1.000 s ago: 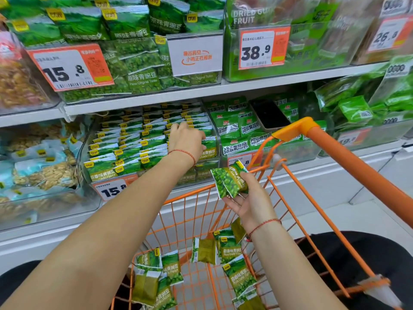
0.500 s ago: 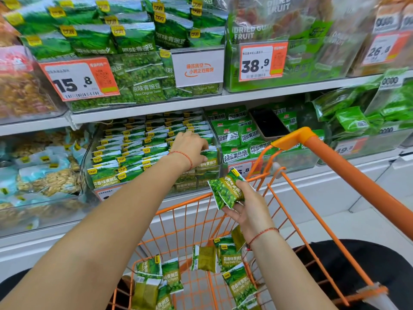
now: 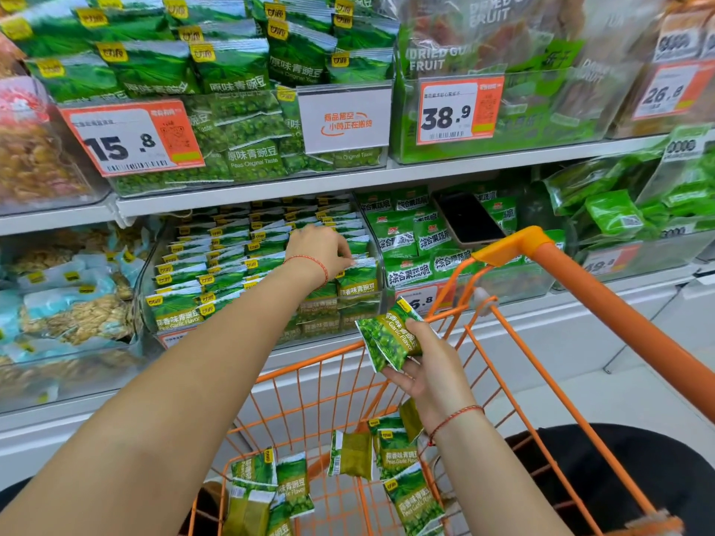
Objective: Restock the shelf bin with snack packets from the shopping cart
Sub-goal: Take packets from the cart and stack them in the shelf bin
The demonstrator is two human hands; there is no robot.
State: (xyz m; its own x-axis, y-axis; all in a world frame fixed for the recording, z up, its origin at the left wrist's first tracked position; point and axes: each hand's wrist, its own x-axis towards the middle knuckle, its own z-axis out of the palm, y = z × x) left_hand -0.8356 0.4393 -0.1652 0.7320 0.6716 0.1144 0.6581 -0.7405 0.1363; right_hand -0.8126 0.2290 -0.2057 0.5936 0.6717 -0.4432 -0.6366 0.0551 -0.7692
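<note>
Left hand [image 3: 319,251]: centre frame, in the shelf bin [image 3: 377,261]; fingers curled among the packet tops, tips hidden, pinch unclear.
Right hand [image 3: 433,367]: fingers pinching held packets [image 3: 389,336], two or three, overlapped.
Shopping cart [image 3: 514,245]: lower frame; seven or so loose packets [image 3: 394,454], some cut off.
Phone [image 3: 468,218]: lies on neighbouring packets.

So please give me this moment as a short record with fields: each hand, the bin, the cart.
left hand: reaches into the shelf bin, fingers on the packets at its right side
right hand: holds a few green pea packets above the cart
shelf bin: clear, nearly full of packet rows
cart: orange, several packets left
</note>
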